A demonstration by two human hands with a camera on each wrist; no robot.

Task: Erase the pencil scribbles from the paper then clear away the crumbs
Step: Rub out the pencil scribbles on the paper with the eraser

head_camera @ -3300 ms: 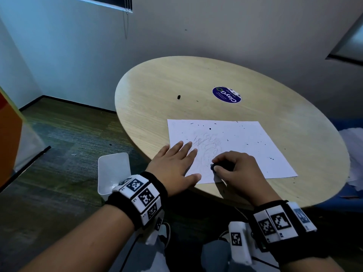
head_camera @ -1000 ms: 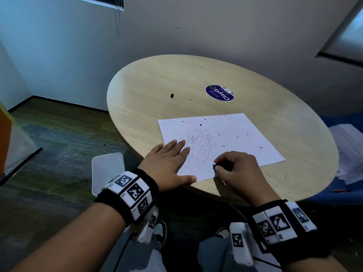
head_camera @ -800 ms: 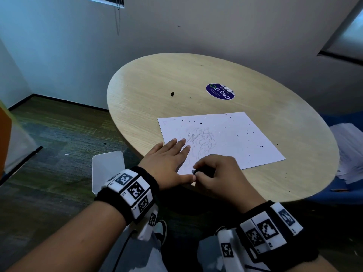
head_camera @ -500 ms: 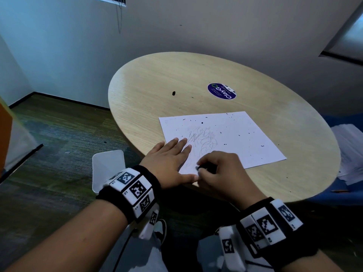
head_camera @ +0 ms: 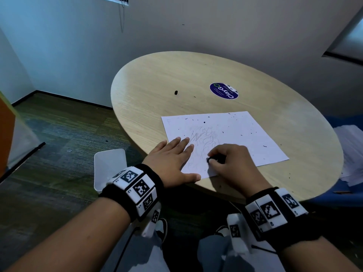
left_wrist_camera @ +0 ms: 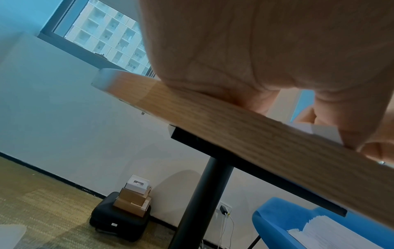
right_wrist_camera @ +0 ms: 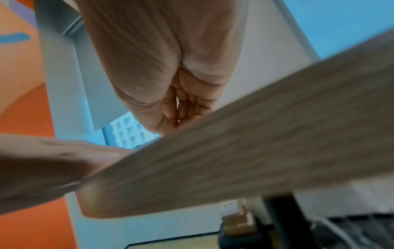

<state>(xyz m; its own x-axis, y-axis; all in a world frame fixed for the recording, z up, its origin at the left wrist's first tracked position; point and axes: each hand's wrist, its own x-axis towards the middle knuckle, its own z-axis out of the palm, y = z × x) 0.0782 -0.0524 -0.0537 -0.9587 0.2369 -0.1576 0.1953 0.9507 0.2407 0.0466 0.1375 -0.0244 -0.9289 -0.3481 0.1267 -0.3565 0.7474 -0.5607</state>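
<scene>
A white sheet of paper (head_camera: 235, 132) lies on the round wooden table (head_camera: 176, 75), with faint pencil scribbles (head_camera: 206, 137) near its front left and dark eraser crumbs (head_camera: 224, 132) scattered over it. My left hand (head_camera: 172, 158) lies flat with straight fingers on the paper's near left corner and holds it down. My right hand (head_camera: 227, 163) pinches a dark eraser (head_camera: 213, 159) against the paper just below the scribbles. The wrist views show only palms (left_wrist_camera: 255, 50) and the table edge (right_wrist_camera: 255, 134).
A blue round sticker (head_camera: 224, 90) and a small dark bit (head_camera: 175, 92) lie on the far part of the table. A white bin (head_camera: 110, 165) stands on the floor at the left. A blue chair with stacked papers (head_camera: 351, 154) is at the right.
My right hand with the eraser slid left toward my left thumb, then back right and slightly up the paper. The left hand stayed flat on the paper.
</scene>
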